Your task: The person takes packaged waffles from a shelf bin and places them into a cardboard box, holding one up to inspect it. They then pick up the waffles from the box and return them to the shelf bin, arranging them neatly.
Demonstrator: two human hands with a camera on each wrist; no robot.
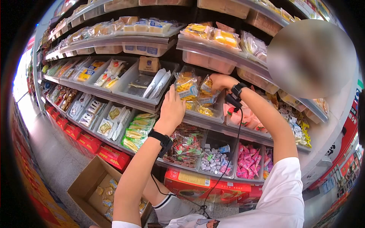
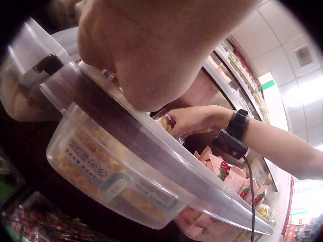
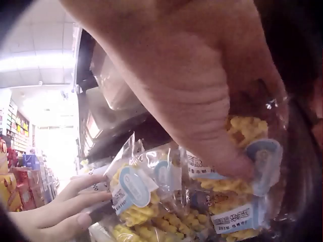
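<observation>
My right hand (image 3: 176, 85) reaches into a clear shelf bin (image 1: 217, 114). Its thumb lies across the front of a bag of yellow twisted snacks (image 3: 237, 186), with the other fingers mostly hidden behind the clear wrapper. The bag stands upright at the bin's right side. To its left, another such bag (image 1: 187, 85) leans upright, and more bags (image 1: 205, 110) lie below. My left hand (image 1: 173, 110) is at the bin's left edge, fingers straight and fingertips right at the leaning bag. From the left wrist camera, the left hand (image 2: 151, 50) covers the top of the view.
Left of this bin, a tray (image 1: 131, 89) holds white packets and a small carton. Pink packets (image 1: 243, 116) fill the bin on the right. Shelves with packaged bread (image 1: 220, 36) overhang above. An open cardboard box (image 1: 81, 182) with small packets stands below; a cable (image 1: 238, 140) hangs from the right wrist.
</observation>
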